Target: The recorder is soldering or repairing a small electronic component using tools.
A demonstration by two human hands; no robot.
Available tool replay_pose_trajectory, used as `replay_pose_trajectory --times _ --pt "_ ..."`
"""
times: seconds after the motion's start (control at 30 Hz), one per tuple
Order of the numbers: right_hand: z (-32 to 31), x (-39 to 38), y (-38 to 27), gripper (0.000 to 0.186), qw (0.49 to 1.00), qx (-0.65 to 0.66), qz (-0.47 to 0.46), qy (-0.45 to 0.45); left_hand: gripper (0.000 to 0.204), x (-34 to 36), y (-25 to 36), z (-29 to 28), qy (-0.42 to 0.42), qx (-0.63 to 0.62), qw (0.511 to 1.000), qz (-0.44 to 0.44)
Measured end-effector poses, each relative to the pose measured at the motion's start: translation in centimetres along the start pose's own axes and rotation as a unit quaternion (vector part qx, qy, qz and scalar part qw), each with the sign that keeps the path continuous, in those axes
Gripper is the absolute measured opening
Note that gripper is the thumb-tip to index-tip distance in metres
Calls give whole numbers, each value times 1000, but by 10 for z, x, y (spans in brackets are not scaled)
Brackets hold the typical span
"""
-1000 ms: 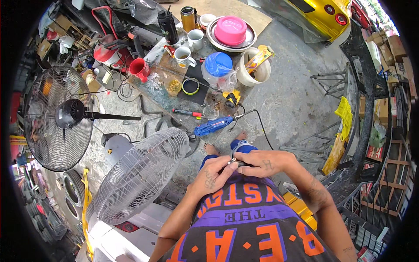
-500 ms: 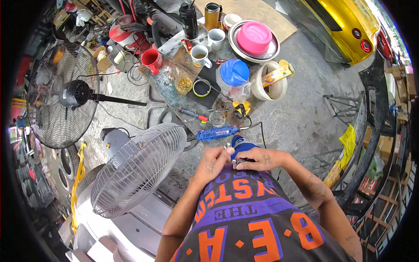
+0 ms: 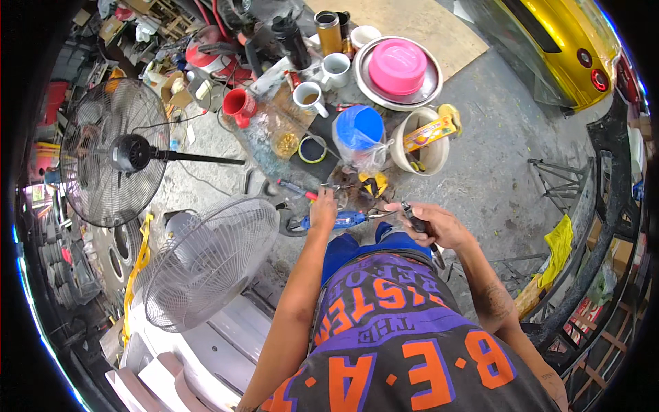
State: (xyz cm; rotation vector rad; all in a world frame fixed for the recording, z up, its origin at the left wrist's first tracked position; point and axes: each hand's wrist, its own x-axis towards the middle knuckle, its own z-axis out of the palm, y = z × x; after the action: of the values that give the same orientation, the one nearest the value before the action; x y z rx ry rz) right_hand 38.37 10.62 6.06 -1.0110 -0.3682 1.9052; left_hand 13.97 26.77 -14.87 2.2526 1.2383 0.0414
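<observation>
My left hand [image 3: 322, 209] stretches forward over a blue-handled tool [image 3: 347, 220] lying on the concrete floor. Its fingertips are close to a red-handled screwdriver [image 3: 296, 188] and a small pile of parts, and I see nothing in it. My right hand [image 3: 432, 225] is closed around a dark-handled tool [image 3: 416, 221], whose shaft sticks out below the hand, just above my blue-clad knee. The two hands are apart.
A white fan [image 3: 206, 261] lies at my left and a black fan [image 3: 113, 151] beyond it. Ahead stand a blue-lidded container [image 3: 360, 127], a cream bucket [image 3: 419, 147], mugs [image 3: 309, 97], a pink bowl [image 3: 398, 65] on a metal tray. A yellow car [image 3: 549, 41] is at the far right.
My hands were together at my lap working on a small item. They have separated: the left reached forward to the floor tools, and the right moved right with the dark tool.
</observation>
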Motion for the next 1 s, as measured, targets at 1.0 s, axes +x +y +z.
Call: replay_pose_trajectory --times 1.0 --pt "12 -4 -35 45 996 27 -81 -8 9 -65 214 -178 31 -386 920 64"
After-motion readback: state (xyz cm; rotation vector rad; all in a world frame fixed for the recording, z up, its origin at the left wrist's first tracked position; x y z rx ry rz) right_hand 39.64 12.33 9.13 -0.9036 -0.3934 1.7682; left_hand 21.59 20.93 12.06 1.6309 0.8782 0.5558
